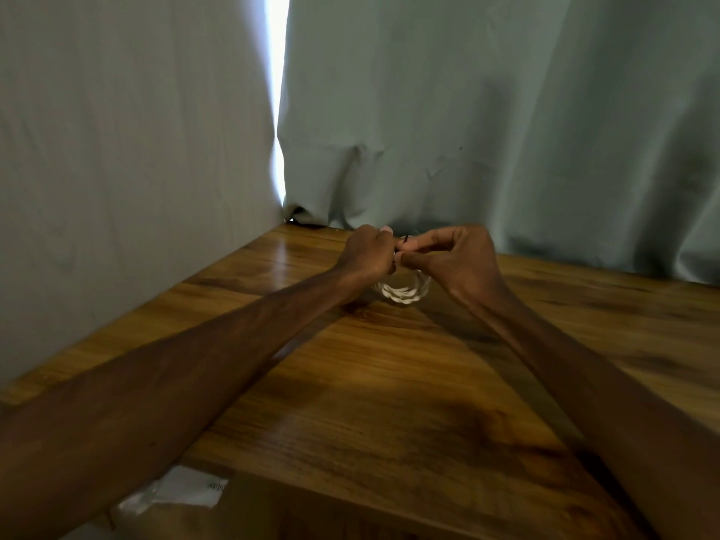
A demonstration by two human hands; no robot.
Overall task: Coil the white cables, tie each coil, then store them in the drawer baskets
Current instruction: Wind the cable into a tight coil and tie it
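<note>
A coiled white cable [405, 292] hangs between my two hands, just above the far part of the wooden table [389, 383]. My left hand [368, 253] grips the top of the coil with curled fingers. My right hand [452, 255] pinches a thin dark tie [405, 239] at the top of the coil, thumb and forefinger close to the left hand. The upper part of the coil is hidden behind the fingers. No drawer or basket is in view.
Grey-green curtains [506, 111] hang right behind the table's far and left edges, with a bright gap [277, 91] between them. A white label on clear plastic [183, 489] lies below the table's near left edge.
</note>
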